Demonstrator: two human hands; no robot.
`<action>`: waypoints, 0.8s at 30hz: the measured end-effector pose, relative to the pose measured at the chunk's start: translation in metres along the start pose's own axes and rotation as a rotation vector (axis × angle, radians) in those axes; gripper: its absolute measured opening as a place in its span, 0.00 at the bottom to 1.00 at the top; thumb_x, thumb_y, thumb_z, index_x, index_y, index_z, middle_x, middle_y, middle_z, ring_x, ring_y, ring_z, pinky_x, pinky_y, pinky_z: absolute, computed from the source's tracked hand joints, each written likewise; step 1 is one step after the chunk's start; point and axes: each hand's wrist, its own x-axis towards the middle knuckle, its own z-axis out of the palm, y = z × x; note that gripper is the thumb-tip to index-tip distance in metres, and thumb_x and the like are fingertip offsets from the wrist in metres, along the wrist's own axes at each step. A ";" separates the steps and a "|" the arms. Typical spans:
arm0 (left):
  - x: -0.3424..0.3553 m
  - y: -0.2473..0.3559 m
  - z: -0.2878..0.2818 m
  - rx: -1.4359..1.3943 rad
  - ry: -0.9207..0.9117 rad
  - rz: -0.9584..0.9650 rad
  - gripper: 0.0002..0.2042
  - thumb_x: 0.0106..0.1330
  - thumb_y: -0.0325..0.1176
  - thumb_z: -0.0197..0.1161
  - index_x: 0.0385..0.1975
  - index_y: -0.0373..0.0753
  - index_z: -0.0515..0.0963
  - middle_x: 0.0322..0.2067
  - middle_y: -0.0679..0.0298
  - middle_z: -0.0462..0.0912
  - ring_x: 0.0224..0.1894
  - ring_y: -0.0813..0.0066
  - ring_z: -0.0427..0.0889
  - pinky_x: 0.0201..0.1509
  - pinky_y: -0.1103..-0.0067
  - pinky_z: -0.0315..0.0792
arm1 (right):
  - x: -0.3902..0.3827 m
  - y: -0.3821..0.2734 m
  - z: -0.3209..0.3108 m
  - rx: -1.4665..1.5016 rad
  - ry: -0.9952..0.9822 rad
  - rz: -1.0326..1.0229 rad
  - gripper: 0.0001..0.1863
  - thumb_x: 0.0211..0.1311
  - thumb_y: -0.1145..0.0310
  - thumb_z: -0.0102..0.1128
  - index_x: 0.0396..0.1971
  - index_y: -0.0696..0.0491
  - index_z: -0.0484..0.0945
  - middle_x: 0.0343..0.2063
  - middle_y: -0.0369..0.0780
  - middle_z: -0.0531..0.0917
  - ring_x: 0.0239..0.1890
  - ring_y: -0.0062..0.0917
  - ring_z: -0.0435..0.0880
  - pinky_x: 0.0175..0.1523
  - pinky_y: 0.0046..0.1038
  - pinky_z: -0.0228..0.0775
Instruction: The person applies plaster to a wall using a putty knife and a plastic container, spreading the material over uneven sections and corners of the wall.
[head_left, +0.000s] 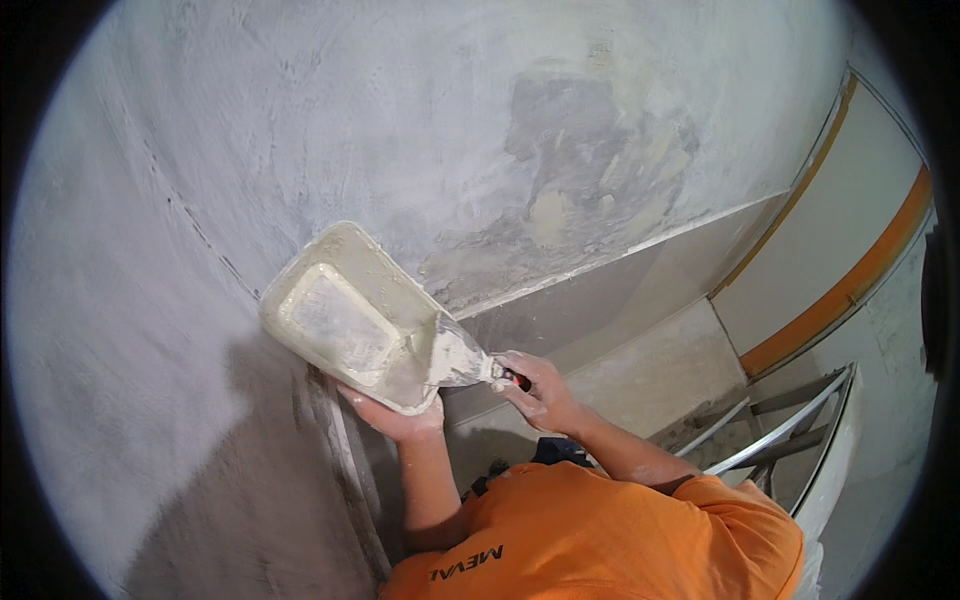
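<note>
My left hand [405, 418] supports a cream plastic tub [283, 300] from below at its near end, fingers hidden under it. Inside, the tub's walls are smeared with pale plaster, and some lies in the near corner. My right hand [540, 392] is wrapped round the dark handle of a putty knife [460, 358]. The knife's wide blade is coated with plaster and lies over the tub's right rim. White plaster residue marks the fingers of both hands.
Ahead stands a grey plastered wall [420, 130] with a rough, darker patch [590, 150] on it. A smooth grey band [570, 315] runs along its foot. To the right are a white door with an orange frame [845, 280] and a metal ladder [780, 435].
</note>
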 end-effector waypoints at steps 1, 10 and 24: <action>0.001 -0.003 -0.009 -0.011 0.010 0.002 0.33 0.73 0.61 0.40 0.72 0.46 0.57 0.69 0.66 0.62 0.69 0.64 0.64 0.71 0.65 0.62 | -0.008 0.009 -0.005 -0.034 -0.063 0.089 0.18 0.63 0.67 0.62 0.50 0.61 0.76 0.36 0.49 0.79 0.37 0.44 0.78 0.45 0.34 0.71; 0.003 0.008 0.020 0.069 -0.013 0.012 0.36 0.74 0.62 0.38 0.74 0.44 0.52 0.72 0.63 0.56 0.71 0.60 0.60 0.73 0.63 0.59 | -0.029 0.019 -0.060 -0.157 0.138 0.164 0.18 0.56 0.71 0.67 0.47 0.60 0.78 0.37 0.48 0.82 0.39 0.43 0.81 0.48 0.34 0.72; 0.027 0.003 -0.043 0.122 -0.427 -0.297 0.32 0.76 0.54 0.45 0.69 0.34 0.61 0.66 0.54 0.68 0.65 0.55 0.69 0.69 0.60 0.63 | 0.024 -0.060 -0.055 -0.653 0.142 -0.300 0.28 0.54 0.74 0.66 0.58 0.52 0.76 0.38 0.46 0.79 0.36 0.42 0.79 0.38 0.38 0.74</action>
